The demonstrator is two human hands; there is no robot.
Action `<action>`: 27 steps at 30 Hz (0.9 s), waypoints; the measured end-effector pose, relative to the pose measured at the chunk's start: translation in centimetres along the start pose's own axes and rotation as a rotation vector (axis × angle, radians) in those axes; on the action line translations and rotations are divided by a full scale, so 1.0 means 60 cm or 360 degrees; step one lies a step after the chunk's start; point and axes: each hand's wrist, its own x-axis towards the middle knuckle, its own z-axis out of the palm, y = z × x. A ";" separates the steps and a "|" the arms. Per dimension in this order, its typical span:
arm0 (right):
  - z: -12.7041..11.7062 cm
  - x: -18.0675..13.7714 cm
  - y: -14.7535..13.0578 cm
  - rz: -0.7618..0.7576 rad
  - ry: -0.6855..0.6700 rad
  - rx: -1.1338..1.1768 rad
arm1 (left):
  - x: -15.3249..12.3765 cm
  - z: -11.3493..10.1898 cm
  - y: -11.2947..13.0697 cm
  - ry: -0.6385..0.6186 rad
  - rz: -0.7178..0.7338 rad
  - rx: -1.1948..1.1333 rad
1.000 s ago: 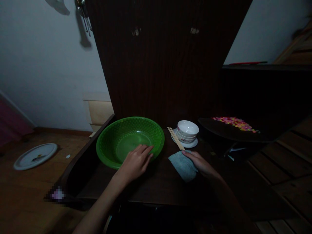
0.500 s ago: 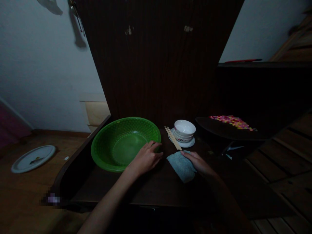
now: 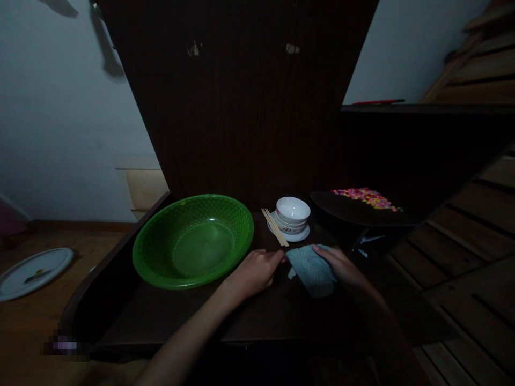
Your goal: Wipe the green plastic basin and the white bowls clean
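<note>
A light blue cloth (image 3: 311,272) hangs between my hands above the dark wooden desk top (image 3: 241,321). My right hand (image 3: 341,265) grips its upper right side, thumb on top. My left hand (image 3: 258,271) has its fingers closed at the cloth's left corner, pinching it; the fingertips are partly hidden. Just beyond the cloth, several wooden chopsticks (image 3: 275,228) lean on the rim of a white plate (image 3: 304,234). Stacked on that plate are white bowls (image 3: 293,209) with a printed pattern. A large green basin (image 3: 193,281) stands left of my left hand.
A dark upright panel (image 3: 241,123) rises behind the desk. Colourful small pieces (image 3: 368,198) cover part of a dark shelf at the right. On the floor at left lies a white oval lid or tray (image 3: 56,260). Wooden slats (image 3: 470,236) stand far right.
My left hand has moved from beside the basin's rim to the cloth's left corner, its fingers closing. The cloth is turned a little. The whole view has shifted slightly right.
</note>
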 end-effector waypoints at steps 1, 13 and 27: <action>-0.006 -0.001 0.002 -0.0008 0.0011 0.0004 | 0.008 0.004 0.000 0.0034 -0.0013 -0.0117; -0.060 -0.006 0.028 -0.0016 0.0015 -0.0013 | 0.176 0.062 -0.039 0.0695 -0.1004 -0.0655; -0.065 -0.016 0.029 0.0030 0.0171 -0.0007 | 0.275 0.074 -0.093 0.0356 -0.1634 -0.0395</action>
